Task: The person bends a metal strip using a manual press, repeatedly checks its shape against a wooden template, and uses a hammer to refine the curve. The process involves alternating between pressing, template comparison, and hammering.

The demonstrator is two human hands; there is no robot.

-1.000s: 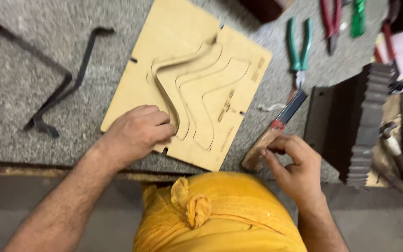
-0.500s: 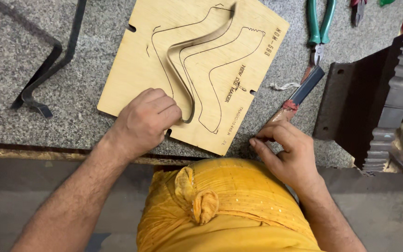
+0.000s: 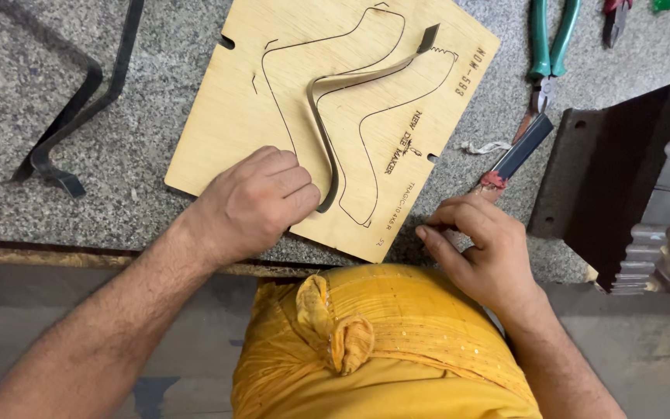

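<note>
A pale plywood board (image 3: pixel 273 101) with a boot-shaped outline cut into it lies on the speckled stone bench (image 3: pixel 9 46). A thin bent metal strip (image 3: pixel 366 77) stands on edge along the outline. My left hand (image 3: pixel 250 206) presses on the board's near edge, fingers closed over the strip's near end. My right hand (image 3: pixel 482 248) lies just off the board's right corner, fingers curled round the near end of a tool with a dark blue-grey head (image 3: pixel 523 147) and a reddish neck. The tool's handle is hidden under that hand.
Green-handled pliers (image 3: pixel 550 46) lie beyond the tool at the back right. A dark ridged metal block (image 3: pixel 630 163) stands at the right edge. Black bent metal strips (image 3: pixel 79 101) lie at the left. Yellow cloth (image 3: pixel 374 349) covers my waist at the bench's front edge.
My right hand has brought the tool down from a raised grip until it rests on the bench beside the board. My left hand has stayed on the strip.
</note>
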